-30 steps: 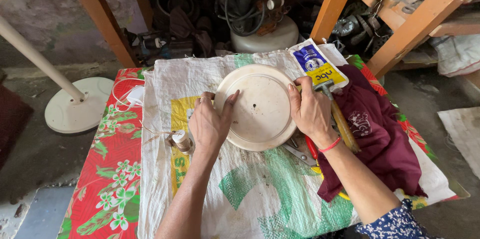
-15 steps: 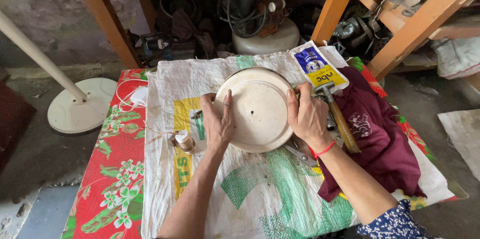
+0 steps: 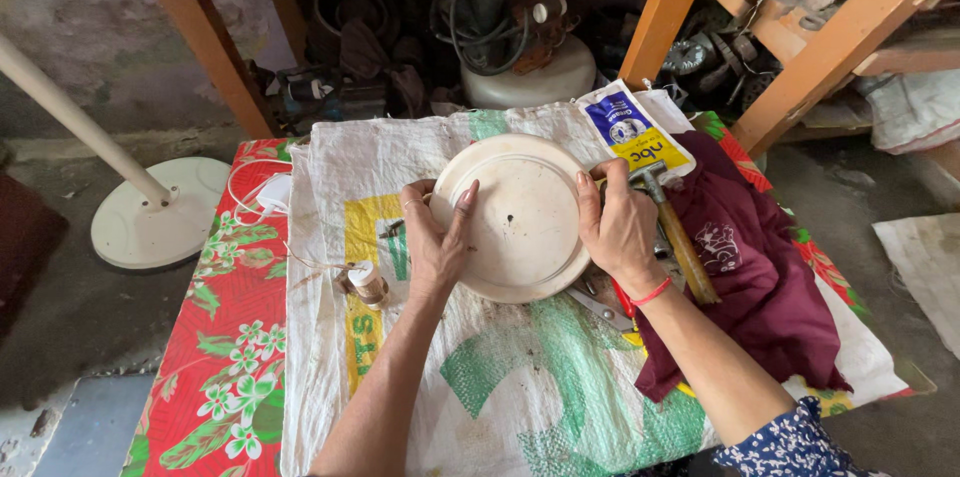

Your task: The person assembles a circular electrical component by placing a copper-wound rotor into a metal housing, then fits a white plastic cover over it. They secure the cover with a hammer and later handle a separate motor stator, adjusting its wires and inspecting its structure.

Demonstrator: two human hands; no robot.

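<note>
Round cream plastic disc (image 3: 520,217), smudged, small centre holes; left hand (image 3: 432,247) and right hand (image 3: 618,229) grip opposite rims. Underside hidden.

My left hand (image 3: 436,242) lies palm down, wrist straight, forearm running up from the lower edge of view. Its fingers are extended and close together, the index fingertip pointing away from me; the thumb sits on the inner side. A ring shows on one finger.

My right hand (image 3: 620,229) sits level with the left hand and well apart from it, also palm down. Its fingers are curled inward toward the left hand, thumb tucked under. A red band circles the right wrist. The right forearm enters from the lower right, with a patterned blue sleeve at the elbow.
</note>
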